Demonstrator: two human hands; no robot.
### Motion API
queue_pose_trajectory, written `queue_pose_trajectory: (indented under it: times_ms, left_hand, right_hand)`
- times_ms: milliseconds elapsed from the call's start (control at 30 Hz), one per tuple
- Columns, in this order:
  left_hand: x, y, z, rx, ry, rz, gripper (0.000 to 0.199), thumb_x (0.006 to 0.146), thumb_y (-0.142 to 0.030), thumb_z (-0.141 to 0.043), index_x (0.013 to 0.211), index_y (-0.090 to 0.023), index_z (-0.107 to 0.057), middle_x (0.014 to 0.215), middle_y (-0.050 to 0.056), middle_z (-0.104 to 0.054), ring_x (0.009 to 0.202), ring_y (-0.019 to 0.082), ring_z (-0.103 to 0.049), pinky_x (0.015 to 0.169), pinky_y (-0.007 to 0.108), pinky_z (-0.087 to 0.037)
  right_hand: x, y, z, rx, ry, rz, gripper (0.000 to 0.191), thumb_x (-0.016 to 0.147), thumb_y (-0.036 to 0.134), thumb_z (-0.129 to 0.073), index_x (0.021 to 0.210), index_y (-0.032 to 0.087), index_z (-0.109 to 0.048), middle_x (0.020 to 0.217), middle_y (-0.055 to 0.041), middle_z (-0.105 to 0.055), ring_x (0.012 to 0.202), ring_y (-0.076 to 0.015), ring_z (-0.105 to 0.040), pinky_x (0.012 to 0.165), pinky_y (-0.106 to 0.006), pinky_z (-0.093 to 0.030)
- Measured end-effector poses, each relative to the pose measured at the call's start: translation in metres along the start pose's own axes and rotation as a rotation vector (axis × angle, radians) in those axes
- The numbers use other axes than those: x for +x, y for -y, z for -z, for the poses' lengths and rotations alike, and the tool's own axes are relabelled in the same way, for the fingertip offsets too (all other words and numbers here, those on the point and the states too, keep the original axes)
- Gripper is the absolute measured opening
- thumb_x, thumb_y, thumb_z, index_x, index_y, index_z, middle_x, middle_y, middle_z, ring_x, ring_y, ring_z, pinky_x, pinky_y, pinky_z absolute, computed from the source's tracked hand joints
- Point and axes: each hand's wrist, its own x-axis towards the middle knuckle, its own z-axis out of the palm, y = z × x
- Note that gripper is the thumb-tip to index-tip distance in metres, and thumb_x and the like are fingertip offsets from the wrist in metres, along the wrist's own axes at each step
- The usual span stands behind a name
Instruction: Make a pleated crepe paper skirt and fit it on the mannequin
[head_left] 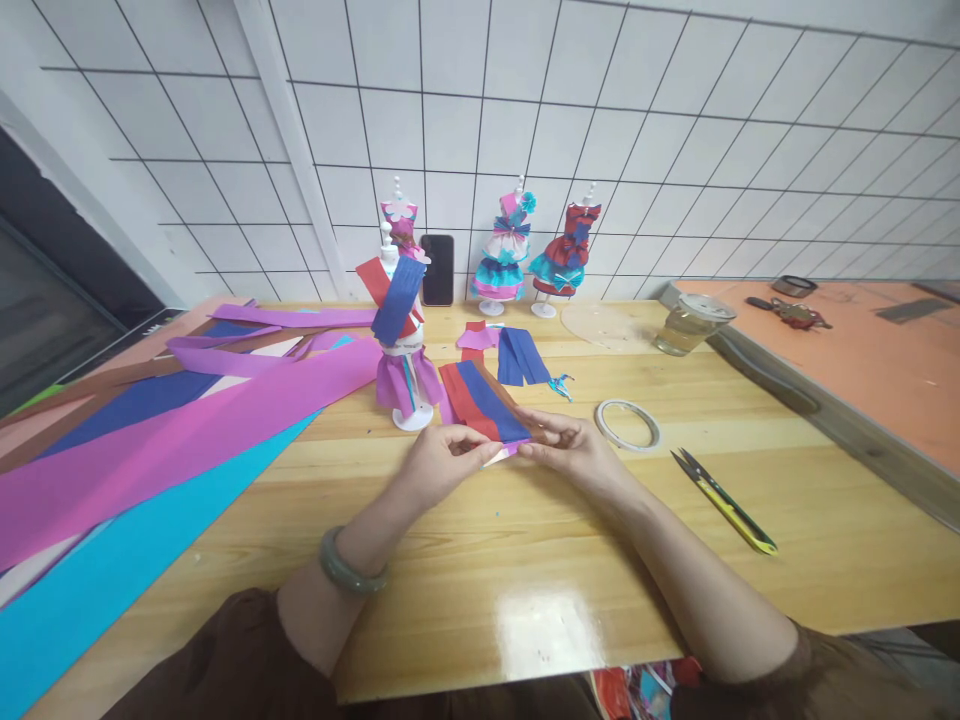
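My left hand [448,460] pinches the near left edge of a layered stack of crepe paper strips [484,400], with red, blue and brown showing and purple at the near end. On the right side of that same end, my right hand [574,450] grips the strips between thumb and fingers. Just beyond my left hand stands a small white dress form [411,350] with red and blue paper crossed over its chest and a purple skirt. Short blue paper pieces [523,357] and a small blue twisted scrap [560,387] lie behind the stack.
Long paper strips [225,420] spread over the table's left side. To the right are a tape roll [628,425], yellow thread snips [724,500] and a lidded cup [694,325]. Dressed forms [502,255] and a phone [437,270] stand by the tiled wall.
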Motion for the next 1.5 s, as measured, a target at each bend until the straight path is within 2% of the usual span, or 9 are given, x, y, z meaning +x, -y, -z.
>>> queue_pose_trajectory:
  times_ms: [133, 233, 400, 500, 667, 833, 967, 1133, 1500]
  left_hand:
    - [0.003, -0.002, 0.003, -0.131, -0.009, -0.004, 0.028, 0.070, -0.041, -0.058, 0.071, -0.014, -0.061, 0.064, 0.000, -0.059, 0.059, 0.009, -0.050, 0.055, 0.021, -0.038]
    - [0.003, -0.005, 0.003, -0.311, -0.020, 0.064, 0.028, 0.069, -0.042, -0.059, 0.076, -0.015, -0.059, 0.070, -0.001, -0.057, 0.064, 0.009, -0.052, 0.058, 0.020, -0.039]
    - [0.000, -0.008, 0.002, -0.485, 0.082, 0.206, 0.034, 0.066, -0.039, -0.064, 0.091, -0.016, -0.061, 0.073, 0.001, -0.057, 0.064, 0.009, -0.053, 0.059, 0.022, -0.040]
    - [-0.001, -0.007, 0.001, -0.452, 0.103, 0.220, 0.033, 0.065, -0.038, -0.065, 0.087, -0.013, -0.064, 0.071, 0.003, -0.060, 0.063, 0.010, -0.053, 0.061, 0.024, -0.040]
    - [0.001, -0.002, 0.001, -0.382, 0.058, 0.160, 0.031, 0.067, -0.039, -0.063, 0.084, -0.013, -0.065, 0.077, 0.005, -0.063, 0.069, 0.012, -0.056, 0.066, 0.025, -0.042]
    - [0.000, -0.006, 0.000, -0.331, 0.048, 0.136, 0.039, 0.066, -0.038, -0.064, 0.097, -0.014, -0.059, 0.074, 0.003, -0.062, 0.065, 0.010, -0.055, 0.060, 0.022, -0.041]
    - [-0.003, -0.008, -0.007, -0.268, 0.049, 0.083, 0.052, 0.059, -0.030, -0.071, 0.105, -0.015, -0.052, 0.084, 0.004, -0.061, 0.070, 0.012, -0.056, 0.063, 0.024, -0.044]
    - [-0.003, 0.003, -0.013, -0.116, -0.036, 0.005, 0.042, 0.065, -0.029, -0.066, 0.102, -0.016, -0.054, 0.089, 0.005, -0.061, 0.072, 0.013, -0.057, 0.066, 0.025, -0.045]
    - [0.001, 0.000, -0.010, -0.244, -0.048, -0.048, 0.035, 0.066, -0.025, -0.064, 0.097, -0.015, -0.053, 0.086, 0.005, -0.061, 0.076, 0.013, -0.058, 0.069, 0.025, -0.046]
  right_hand:
    - [-0.001, 0.002, -0.002, 0.010, -0.018, 0.005, 0.059, 0.063, 0.030, -0.069, 0.119, 0.021, -0.051, 0.095, -0.0034, -0.068, 0.088, -0.0211, -0.061, 0.083, -0.037, -0.045]
    - [-0.001, 0.003, -0.005, 0.010, -0.021, 0.012, 0.058, 0.062, 0.029, -0.070, 0.117, 0.021, -0.052, 0.097, -0.0041, -0.067, 0.088, -0.0209, -0.061, 0.083, -0.037, -0.045]
    - [-0.001, 0.004, -0.009, 0.023, 0.014, 0.039, 0.054, 0.062, 0.029, -0.070, 0.113, 0.022, -0.056, 0.105, -0.0048, -0.064, 0.089, -0.0199, -0.061, 0.084, -0.037, -0.045]
    - [-0.001, 0.004, -0.009, 0.012, 0.006, 0.035, 0.053, 0.062, 0.030, -0.070, 0.113, 0.022, -0.056, 0.105, -0.0055, -0.064, 0.083, -0.0187, -0.062, 0.083, -0.037, -0.046]
    - [-0.001, 0.003, -0.006, 0.033, -0.001, 0.042, 0.053, 0.063, 0.031, -0.069, 0.114, 0.020, -0.055, 0.092, -0.0055, -0.068, 0.078, -0.0186, -0.064, 0.079, -0.037, -0.048]
    - [0.000, 0.000, -0.006, 0.017, -0.036, 0.086, 0.048, 0.065, 0.029, -0.068, 0.112, 0.020, -0.056, 0.100, -0.0064, -0.066, 0.084, -0.0200, -0.063, 0.080, -0.038, -0.048]
    - [0.001, -0.002, -0.009, -0.043, -0.086, 0.118, 0.043, 0.064, 0.027, -0.068, 0.106, 0.021, -0.060, 0.108, -0.0061, -0.062, 0.092, -0.0214, -0.060, 0.084, -0.038, -0.047]
    - [0.001, -0.002, -0.012, -0.065, -0.113, 0.127, 0.042, 0.063, 0.027, -0.069, 0.104, 0.020, -0.061, 0.108, -0.0060, -0.062, 0.094, -0.0227, -0.060, 0.085, -0.039, -0.047]
    - [0.000, 0.000, -0.006, 0.035, -0.075, 0.084, 0.046, 0.062, 0.028, -0.070, 0.106, 0.021, -0.060, 0.096, -0.0051, -0.067, 0.087, -0.0210, -0.062, 0.082, -0.038, -0.047]
